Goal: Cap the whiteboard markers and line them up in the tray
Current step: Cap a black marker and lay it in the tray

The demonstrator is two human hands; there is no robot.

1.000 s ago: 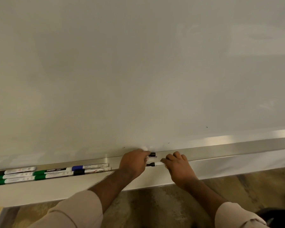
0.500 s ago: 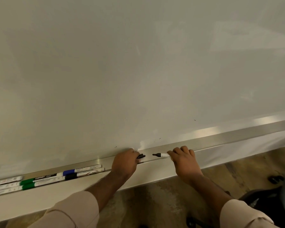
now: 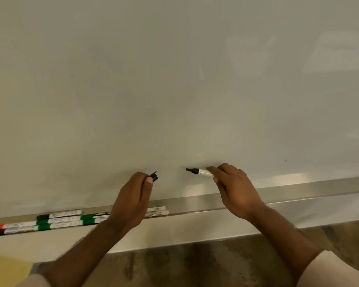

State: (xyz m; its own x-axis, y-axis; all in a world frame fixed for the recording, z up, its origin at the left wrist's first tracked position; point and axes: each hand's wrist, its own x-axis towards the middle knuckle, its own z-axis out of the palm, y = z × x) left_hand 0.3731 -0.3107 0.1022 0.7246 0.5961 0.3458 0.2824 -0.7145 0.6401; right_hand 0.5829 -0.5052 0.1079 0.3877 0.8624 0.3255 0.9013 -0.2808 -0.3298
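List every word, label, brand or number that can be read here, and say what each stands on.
None can be read.
Capped markers in the tray: white label bands bear dark print, too blurred to read.
Uncapped marker in the right hand: no print can be made out on its white barrel.
Black cap in the left hand: no print visible.
Whiteboard: no writing.

Two bare forearms; light beige sleeves (image 3: 332, 272) pushed up near the elbows

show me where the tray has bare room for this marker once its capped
Bare: the tray right of the right hand, to the frame edge. Crowded: left of the left hand, where capped markers lie in rows, some ends passing behind it.
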